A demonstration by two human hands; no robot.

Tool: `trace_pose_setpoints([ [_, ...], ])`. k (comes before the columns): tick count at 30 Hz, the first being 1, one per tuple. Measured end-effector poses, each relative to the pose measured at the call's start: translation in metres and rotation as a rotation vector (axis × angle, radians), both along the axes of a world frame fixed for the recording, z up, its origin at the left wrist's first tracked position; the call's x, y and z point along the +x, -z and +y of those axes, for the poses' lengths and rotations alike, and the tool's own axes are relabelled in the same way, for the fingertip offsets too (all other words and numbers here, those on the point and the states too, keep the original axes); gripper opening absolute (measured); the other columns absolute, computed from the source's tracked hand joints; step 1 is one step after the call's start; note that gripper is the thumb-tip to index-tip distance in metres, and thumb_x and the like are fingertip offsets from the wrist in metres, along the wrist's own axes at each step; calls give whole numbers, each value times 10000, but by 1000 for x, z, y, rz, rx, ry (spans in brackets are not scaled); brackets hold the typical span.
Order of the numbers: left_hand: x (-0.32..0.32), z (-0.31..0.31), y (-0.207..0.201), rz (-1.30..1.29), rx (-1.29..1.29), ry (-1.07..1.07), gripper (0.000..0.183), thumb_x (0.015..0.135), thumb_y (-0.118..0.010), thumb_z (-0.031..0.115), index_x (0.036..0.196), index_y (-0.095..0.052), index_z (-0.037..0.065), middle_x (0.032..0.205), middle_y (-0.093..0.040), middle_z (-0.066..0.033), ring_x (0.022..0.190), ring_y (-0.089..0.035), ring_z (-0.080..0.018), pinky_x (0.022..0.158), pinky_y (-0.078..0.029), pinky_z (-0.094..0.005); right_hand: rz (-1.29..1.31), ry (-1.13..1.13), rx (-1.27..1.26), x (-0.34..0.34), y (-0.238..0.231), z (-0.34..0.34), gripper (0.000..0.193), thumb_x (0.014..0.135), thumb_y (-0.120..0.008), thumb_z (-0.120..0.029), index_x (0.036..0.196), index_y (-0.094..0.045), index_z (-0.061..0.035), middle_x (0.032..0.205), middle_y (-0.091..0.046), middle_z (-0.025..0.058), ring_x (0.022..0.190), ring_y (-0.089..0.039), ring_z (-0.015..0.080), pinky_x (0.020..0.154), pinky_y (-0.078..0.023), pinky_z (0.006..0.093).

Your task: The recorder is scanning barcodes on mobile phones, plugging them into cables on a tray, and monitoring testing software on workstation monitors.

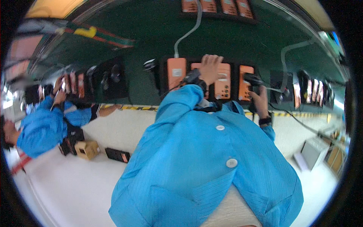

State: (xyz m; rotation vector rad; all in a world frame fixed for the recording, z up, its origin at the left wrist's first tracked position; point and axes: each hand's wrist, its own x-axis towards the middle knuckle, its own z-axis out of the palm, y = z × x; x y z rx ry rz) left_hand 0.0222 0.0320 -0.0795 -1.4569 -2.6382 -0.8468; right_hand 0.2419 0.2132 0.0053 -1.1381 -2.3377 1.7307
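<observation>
My left hand (210, 68) lies stretched out over a black tray (211, 99) of orange phones, its fingers straight and nothing gripped in them. Under and beside it an orange phone (223, 85) shows its dark camera lenses. My right hand (260, 100) is wrapped round the handle of a black handheld scanner (254, 79), whose head is over another orange phone (245, 89). To the left of my left hand, an orange slab with a white label (176, 72) has a pale cable at its top end. Parts of the phones are hidden by my hands and the scanner.
More orange phones (228, 6) sit in a tray at the far side of the green bench (151, 22). Trays of phones (310, 90) stand to the right. At the left a person in blue (43, 126) handles phones. A cardboard box (87, 149) is on the floor.
</observation>
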Motion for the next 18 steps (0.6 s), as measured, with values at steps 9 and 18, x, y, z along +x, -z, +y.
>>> trace_pose_setpoints([
  [9,4,1,4,58,-116,-4,869,697,-686,569,1337,-400,56,1260,-459,-122,1217,-389,-315,1083,-229,-494,28,31,-72,-10,25,-46,462,750,-672,-112,1089,-392,30,983,-491,123,895,-512,225,780,-444,350],
  [18,7,2,-3,58,-46,12,770,758,-663,494,1334,-405,53,1293,-453,-175,1210,-412,-354,1044,-274,-502,-6,-103,133,-24,17,-57,598,715,-748,-187,1124,-388,60,957,-479,157,901,-487,249,784,-437,371],
])
